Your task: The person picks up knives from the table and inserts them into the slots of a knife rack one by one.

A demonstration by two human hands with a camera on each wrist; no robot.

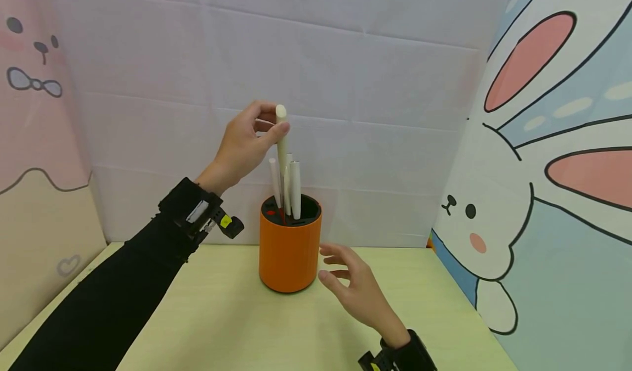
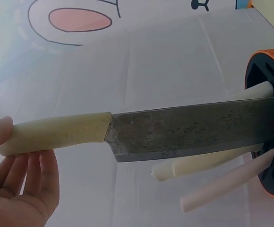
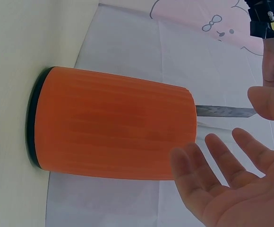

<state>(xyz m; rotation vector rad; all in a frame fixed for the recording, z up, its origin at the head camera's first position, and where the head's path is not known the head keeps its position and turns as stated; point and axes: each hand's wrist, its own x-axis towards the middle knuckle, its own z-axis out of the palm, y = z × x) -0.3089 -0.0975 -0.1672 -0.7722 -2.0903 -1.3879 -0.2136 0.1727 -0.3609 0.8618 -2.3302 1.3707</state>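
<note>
My left hand (image 1: 247,143) pinches the end of a cream handle between thumb and fingers. It belongs to a broad kitchen knife (image 2: 189,128), whose dark, speckled blade stands partly out of an orange round knife holder (image 1: 289,256). The blade's lower end is hidden inside the holder's black slotted top (image 1: 271,209). Beside the blade, several other pale handles (image 1: 295,190) poke up from the same top, a pinkish one (image 2: 226,182) among them. Low at the holder's right side is my right hand (image 1: 355,291), empty, its fingers loosely bent and spread towards the orange wall.
The holder stands upright on a pale yellow table (image 1: 222,305), near its back edge. Behind hangs a creased white sheet (image 1: 395,113). Panels with cartoon drawings close off both sides, a pink one (image 1: 29,124) at left and a rabbit one (image 1: 568,283) at right.
</note>
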